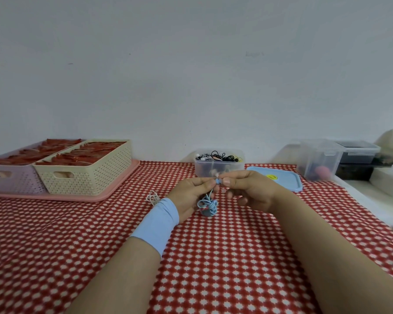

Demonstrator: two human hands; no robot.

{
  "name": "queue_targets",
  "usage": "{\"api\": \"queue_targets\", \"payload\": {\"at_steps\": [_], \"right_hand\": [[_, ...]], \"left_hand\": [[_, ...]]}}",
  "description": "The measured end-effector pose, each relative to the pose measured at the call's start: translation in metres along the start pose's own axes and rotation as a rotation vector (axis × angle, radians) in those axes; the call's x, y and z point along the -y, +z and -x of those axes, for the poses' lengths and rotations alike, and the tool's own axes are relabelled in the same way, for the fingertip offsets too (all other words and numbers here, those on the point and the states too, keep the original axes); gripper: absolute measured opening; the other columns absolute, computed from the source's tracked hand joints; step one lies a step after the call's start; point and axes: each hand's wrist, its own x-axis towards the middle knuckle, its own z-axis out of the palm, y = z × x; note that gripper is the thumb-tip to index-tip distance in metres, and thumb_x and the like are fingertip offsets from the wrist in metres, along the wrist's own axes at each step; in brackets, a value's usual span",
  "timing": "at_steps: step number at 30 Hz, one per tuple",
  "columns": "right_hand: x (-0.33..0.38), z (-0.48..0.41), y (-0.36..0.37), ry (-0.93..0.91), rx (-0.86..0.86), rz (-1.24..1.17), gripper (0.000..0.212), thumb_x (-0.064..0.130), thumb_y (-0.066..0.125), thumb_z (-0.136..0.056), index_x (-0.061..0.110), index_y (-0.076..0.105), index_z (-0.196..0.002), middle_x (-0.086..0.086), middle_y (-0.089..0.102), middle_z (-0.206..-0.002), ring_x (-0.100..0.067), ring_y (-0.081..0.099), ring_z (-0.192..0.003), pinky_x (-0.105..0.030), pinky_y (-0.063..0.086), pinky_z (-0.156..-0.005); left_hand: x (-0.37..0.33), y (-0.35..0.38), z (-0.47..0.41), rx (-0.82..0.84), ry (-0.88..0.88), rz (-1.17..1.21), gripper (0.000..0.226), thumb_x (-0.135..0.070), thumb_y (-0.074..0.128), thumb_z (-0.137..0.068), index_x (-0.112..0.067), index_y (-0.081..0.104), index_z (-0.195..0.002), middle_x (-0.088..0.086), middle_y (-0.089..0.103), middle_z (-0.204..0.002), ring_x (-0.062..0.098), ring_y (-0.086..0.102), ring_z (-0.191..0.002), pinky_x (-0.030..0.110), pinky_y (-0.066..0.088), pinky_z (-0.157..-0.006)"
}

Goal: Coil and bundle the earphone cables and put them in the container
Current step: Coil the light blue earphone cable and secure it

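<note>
Two hands are in view, the left hand and the right hand, and together they pinch one blue earphone cable. One more, a white earphone cable, lies on the one checked cloth beside the one pale blue wristband. There is one clear container holding cables too tangled to count, one blue lid, two perforated baskets, a cream basket and a lilac basket, on one pink tray, and at least two plastic boxes at the right, a clear box and a dark box.
</note>
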Motion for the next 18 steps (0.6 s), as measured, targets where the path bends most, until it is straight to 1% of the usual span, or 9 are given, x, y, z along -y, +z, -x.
{"api": "queue_targets", "payload": {"at_steps": [6, 10, 11, 13, 15, 18], "right_hand": [[0.0008, 0.0013, -0.0001, -0.009, -0.022, 0.094, 0.023, 0.018, 0.075, -0.075, 0.011, 0.078, -0.097, -0.007, 0.073, -0.084, -0.012, 0.063, -0.060, -0.017, 0.032, -0.039], [0.0017, 0.0008, -0.0012, 0.034, -0.006, 0.100, 0.032, 0.020, 0.077, -0.072, 0.008, 0.077, -0.101, -0.009, 0.073, -0.087, -0.013, 0.062, -0.060, -0.017, 0.033, -0.038], [0.0025, 0.0010, -0.0020, 0.050, -0.008, 0.103, 0.033, 0.020, 0.078, -0.070, 0.008, 0.078, -0.101, -0.009, 0.073, -0.087, -0.013, 0.063, -0.060, -0.018, 0.034, -0.038], [0.0038, 0.0022, -0.0031, 0.069, -0.016, 0.117, 0.027, 0.019, 0.078, -0.069, 0.010, 0.079, -0.095, -0.008, 0.074, -0.084, -0.013, 0.065, -0.059, -0.018, 0.035, -0.039], [0.0033, 0.0025, -0.0015, 0.055, -0.037, 0.103, 0.019, 0.018, 0.077, -0.072, 0.012, 0.078, -0.091, -0.008, 0.074, -0.084, -0.013, 0.066, -0.060, -0.018, 0.037, -0.040], [0.0014, 0.0015, 0.0045, -0.032, -0.083, 0.035, 0.019, 0.015, 0.073, -0.083, 0.010, 0.075, -0.101, -0.009, 0.075, -0.087, -0.014, 0.068, -0.062, -0.020, 0.040, -0.042]], "left_hand": [[0.0028, -0.0009, -0.0004, 0.012, 0.005, -0.018, 0.016, -0.008, 0.058, -0.095, -0.008, 0.072, -0.102, -0.002, 0.071, -0.075, 0.005, 0.063, -0.063, 0.021, 0.054, -0.064], [0.0031, -0.0025, -0.0006, 0.009, 0.020, -0.073, 0.015, -0.007, 0.061, -0.093, -0.008, 0.073, -0.102, 0.000, 0.072, -0.075, 0.007, 0.062, -0.064, 0.022, 0.053, -0.062], [0.0036, -0.0025, -0.0010, 0.000, 0.027, -0.095, 0.015, -0.007, 0.062, -0.093, -0.007, 0.073, -0.103, 0.000, 0.072, -0.076, 0.008, 0.062, -0.064, 0.023, 0.054, -0.063], [0.0049, -0.0020, -0.0020, -0.019, 0.046, -0.138, 0.016, -0.008, 0.064, -0.092, -0.007, 0.073, -0.105, 0.001, 0.073, -0.078, 0.008, 0.064, -0.067, 0.026, 0.055, -0.070], [0.0063, 0.0000, -0.0031, -0.041, 0.071, -0.135, 0.016, -0.010, 0.065, -0.092, -0.009, 0.075, -0.104, 0.001, 0.074, -0.081, 0.009, 0.067, -0.075, 0.029, 0.054, -0.076], [0.0065, 0.0034, -0.0051, -0.103, 0.094, -0.048, 0.013, -0.012, 0.064, -0.092, -0.011, 0.076, -0.099, 0.001, 0.074, -0.084, 0.011, 0.068, -0.080, 0.028, 0.055, -0.075]]}}
